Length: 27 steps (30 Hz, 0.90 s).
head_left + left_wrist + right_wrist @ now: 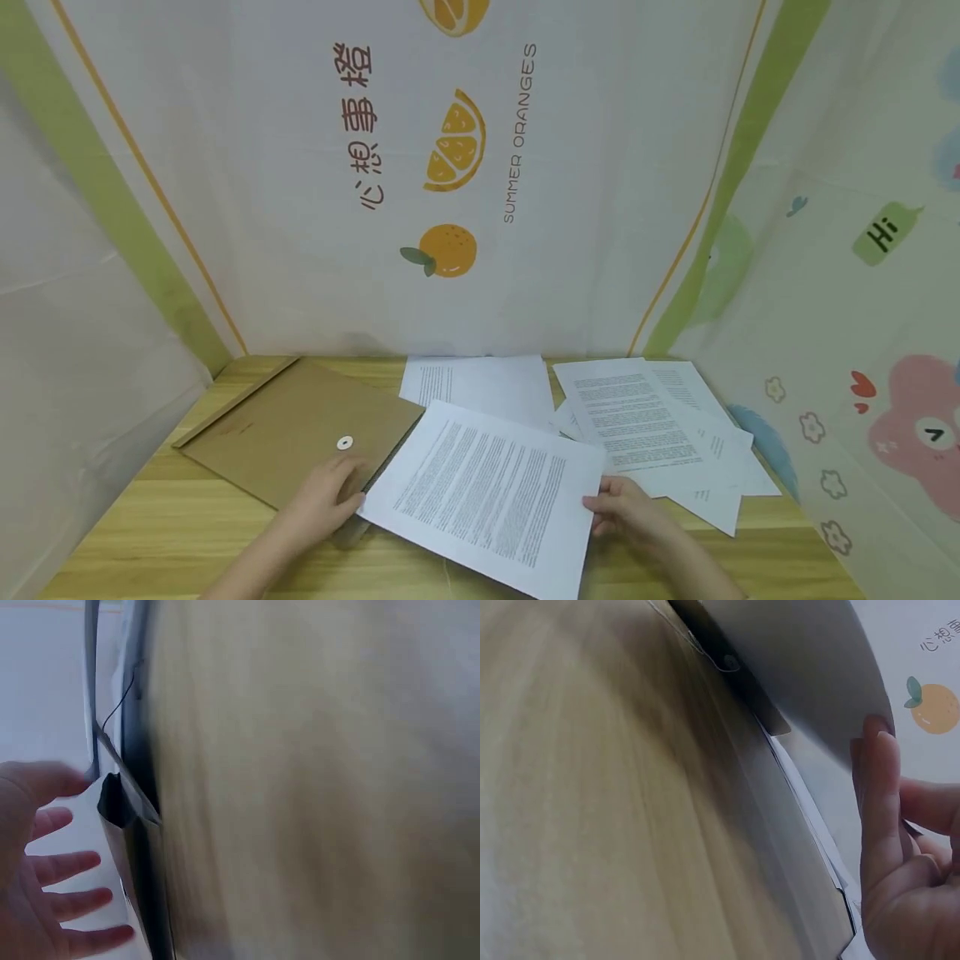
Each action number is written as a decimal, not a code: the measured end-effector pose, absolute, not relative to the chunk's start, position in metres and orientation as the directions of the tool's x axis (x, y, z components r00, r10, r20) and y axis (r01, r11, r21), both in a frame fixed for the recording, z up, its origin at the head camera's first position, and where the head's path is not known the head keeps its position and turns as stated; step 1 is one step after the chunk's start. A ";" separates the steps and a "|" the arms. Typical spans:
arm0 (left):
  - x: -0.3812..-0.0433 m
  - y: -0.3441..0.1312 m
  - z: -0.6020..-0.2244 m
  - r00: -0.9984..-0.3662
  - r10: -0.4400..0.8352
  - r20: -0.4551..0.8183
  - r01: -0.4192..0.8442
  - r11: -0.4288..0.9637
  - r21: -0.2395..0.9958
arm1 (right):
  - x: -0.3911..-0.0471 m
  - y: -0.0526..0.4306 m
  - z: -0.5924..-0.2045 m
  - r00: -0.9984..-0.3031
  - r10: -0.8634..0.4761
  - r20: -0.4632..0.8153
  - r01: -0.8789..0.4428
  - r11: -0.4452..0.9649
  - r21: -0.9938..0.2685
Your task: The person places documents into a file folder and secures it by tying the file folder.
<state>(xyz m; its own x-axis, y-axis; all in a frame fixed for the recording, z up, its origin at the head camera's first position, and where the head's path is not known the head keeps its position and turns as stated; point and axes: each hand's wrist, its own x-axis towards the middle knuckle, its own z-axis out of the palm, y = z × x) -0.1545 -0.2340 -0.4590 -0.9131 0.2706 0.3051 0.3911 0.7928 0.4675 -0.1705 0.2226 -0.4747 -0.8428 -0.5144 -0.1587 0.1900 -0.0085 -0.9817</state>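
Note:
A printed sheet of paper [480,492] is held up off the table, tilted, at the front middle. My right hand [626,512] pinches its right edge; in the right wrist view, the fingers [881,780] lie against the raised sheet [802,667]. At the sheet's lower left corner, my left hand [326,500] stands over a brown paper document envelope [292,425]. The left wrist view shows its fingers [79,900] spread and fairly straight beside the envelope's gaping mouth [120,802]. Whether the left thumb touches the sheet I cannot tell.
Behind the held sheet lies a white printed paper [495,387]. Several overlapping printed sheets [645,417] are fanned out at the right. A white round button [345,442] sits on the envelope. Printed cloth [600,208] walls in the wooden table [150,525] at the back and sides.

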 end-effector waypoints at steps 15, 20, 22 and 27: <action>-0.144 -0.233 -0.466 -0.865 0.351 0.359 0.415 0.902 0.117 | -0.173 0.225 -0.480 -0.839 -0.499 -0.217 0.249 0.003 -0.969; -0.146 -0.231 -0.464 -0.858 0.365 0.362 0.410 0.910 0.054 | -0.175 0.223 -0.480 -0.840 -0.495 -0.225 0.246 0.023 -0.969; -0.145 -0.231 -0.463 -0.860 0.357 0.365 0.402 0.914 0.051 | -0.176 0.221 -0.481 -0.837 -0.498 -0.226 0.248 0.022 -0.969; -0.141 -0.233 -0.456 -0.878 0.340 0.336 0.393 0.914 0.101 | -0.177 0.218 -0.481 -0.837 -0.495 -0.233 0.258 0.018 -0.966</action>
